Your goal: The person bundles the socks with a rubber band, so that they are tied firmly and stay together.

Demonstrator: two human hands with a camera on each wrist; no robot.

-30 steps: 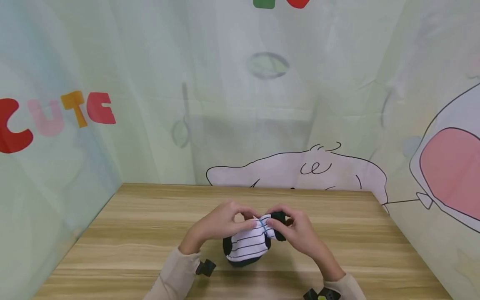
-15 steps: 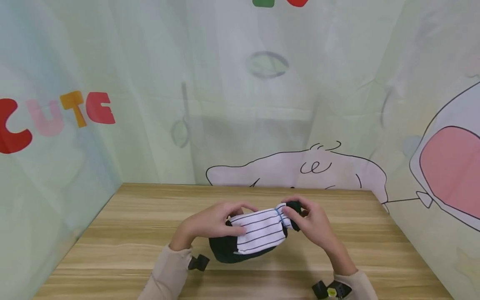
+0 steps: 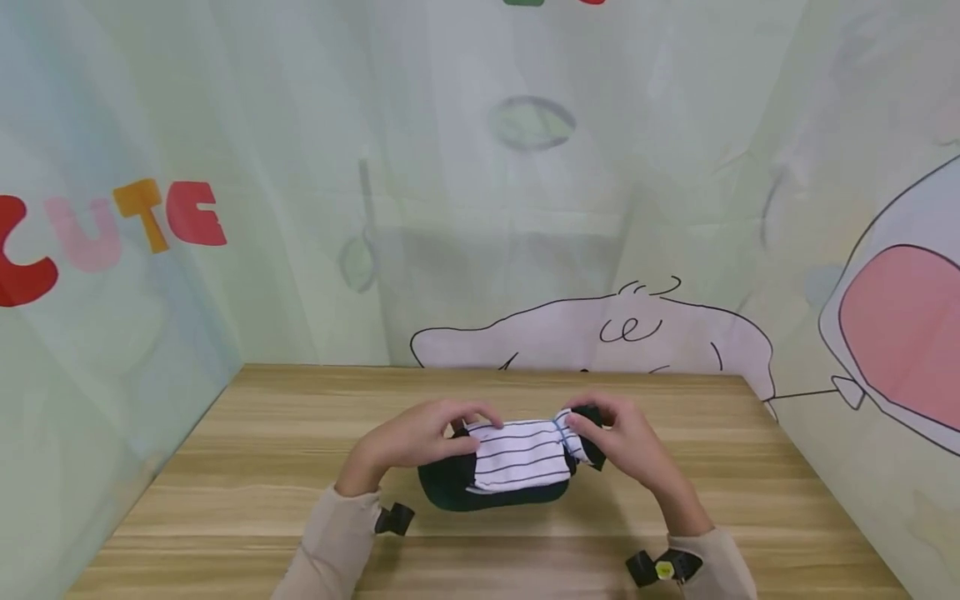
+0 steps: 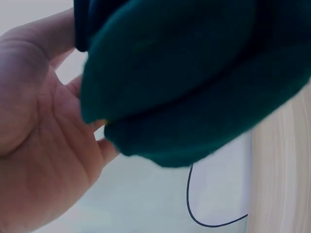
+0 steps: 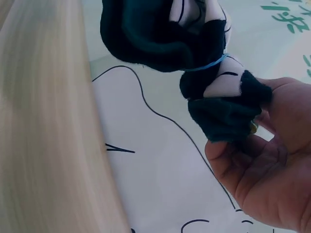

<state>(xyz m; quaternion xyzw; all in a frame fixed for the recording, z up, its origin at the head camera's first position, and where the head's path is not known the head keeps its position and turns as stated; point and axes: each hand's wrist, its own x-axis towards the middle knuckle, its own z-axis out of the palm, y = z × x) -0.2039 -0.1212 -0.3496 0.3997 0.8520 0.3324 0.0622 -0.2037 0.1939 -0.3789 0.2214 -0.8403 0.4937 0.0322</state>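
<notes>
A cloth bundle [image 3: 522,454], dark green with a white panel of thin black stripes, is held up between both hands over the table. Near its right end a thin blue band [image 5: 210,64] cinches it into a narrow neck. My left hand [image 3: 420,433] grips the wide green end, with the thumb on the near side and fingers over the top. The right hand [image 3: 630,446] pinches the small gathered end beyond the band. In the left wrist view the green underside [image 4: 194,92] shows rounded folds and hides part of the left fingers.
The wood-grain table [image 3: 300,533] spreads under both hands. Behind it hangs a printed curtain [image 3: 300,250] with a cartoon dog and coloured letters. Black wrist cameras sit on the left cuff [image 3: 330,542] and the right cuff [image 3: 720,562].
My left hand has shifted from beside the blue band to the wide end. The bundle looks longer and more level, and my right hand has moved right with its tied end.
</notes>
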